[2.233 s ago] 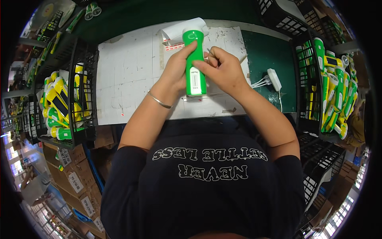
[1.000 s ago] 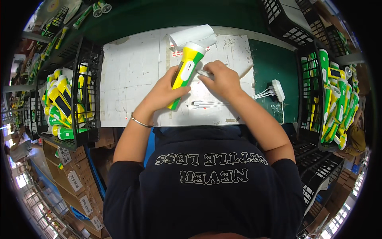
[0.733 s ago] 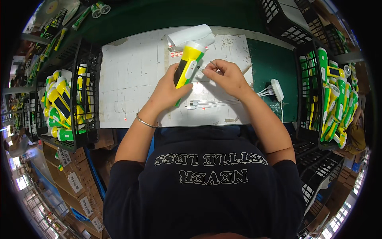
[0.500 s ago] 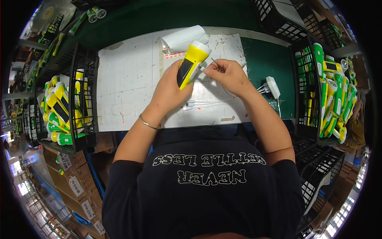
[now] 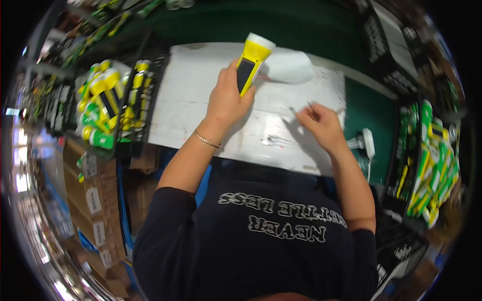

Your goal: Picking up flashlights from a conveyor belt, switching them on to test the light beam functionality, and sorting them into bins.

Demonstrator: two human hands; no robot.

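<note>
My left hand (image 5: 230, 103) is wrapped around a yellow flashlight (image 5: 257, 54) with a white head and a dark panel on its side. The flashlight tilts with its head toward the far side, above the white work surface (image 5: 191, 100). To the right and nearer to me, my right hand (image 5: 325, 126) pinches a small pale cable plug (image 5: 292, 110) at its fingertips, apart from the flashlight. A thin dark stick-like piece (image 5: 312, 107) also shows between its fingers. Below lie white cables with plugs (image 5: 275, 140), blurred.
A curled white sheet (image 5: 291, 67) lies behind the flashlight. A white charger block (image 5: 369, 143) with cables stands on the green surface at right. Black crates with yellow and green flashlights (image 5: 108, 93) flank the table; more flashlights (image 5: 434, 170) fill the right one.
My right hand with the plug has drawn away from the flashlight, to the right and nearer. My left hand still holds the flashlight, farther from me. The whole view has turned somewhat.
</note>
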